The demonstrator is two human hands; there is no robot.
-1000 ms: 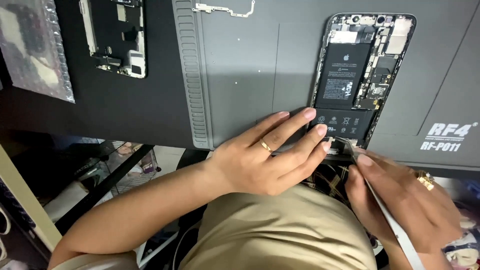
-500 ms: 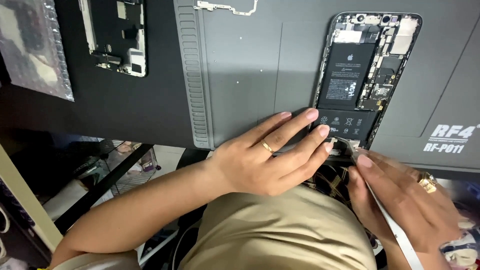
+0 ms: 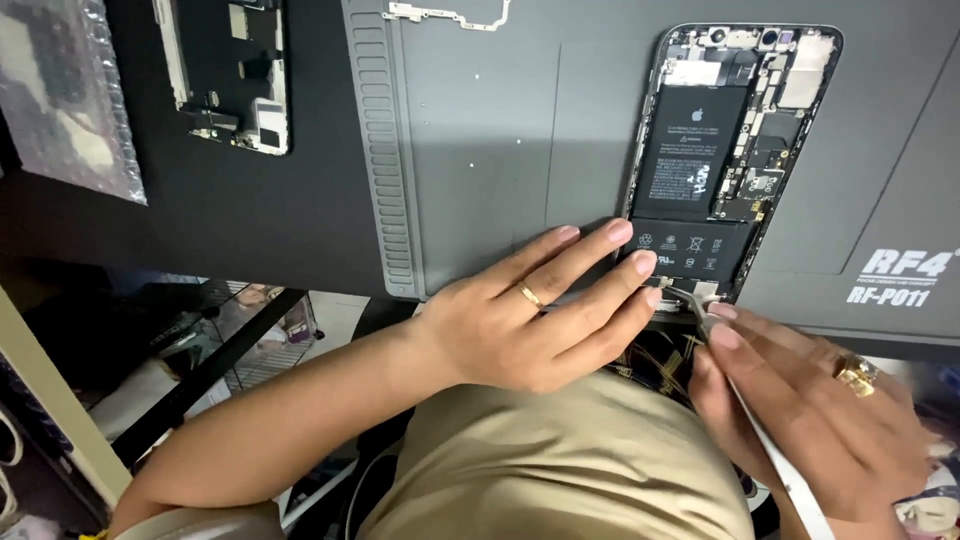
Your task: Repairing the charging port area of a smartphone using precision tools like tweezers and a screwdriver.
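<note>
A: Head view — where's the opened phone?
B: On the grey mat, long axis running away from the body. Left hand flat, fingers spread, pinning its near end. Right hand, nearer, pinches tweezers at that same bottom edge.

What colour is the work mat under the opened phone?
Grey; the work mat shows best in the head view, beneath the opened phone.

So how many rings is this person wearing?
2. A thin gold band sits on the left hand, which rests at the opened phone. A chunkier gold ring is on the right hand, holding tweezers. Hidden fingers may carry more.
</note>
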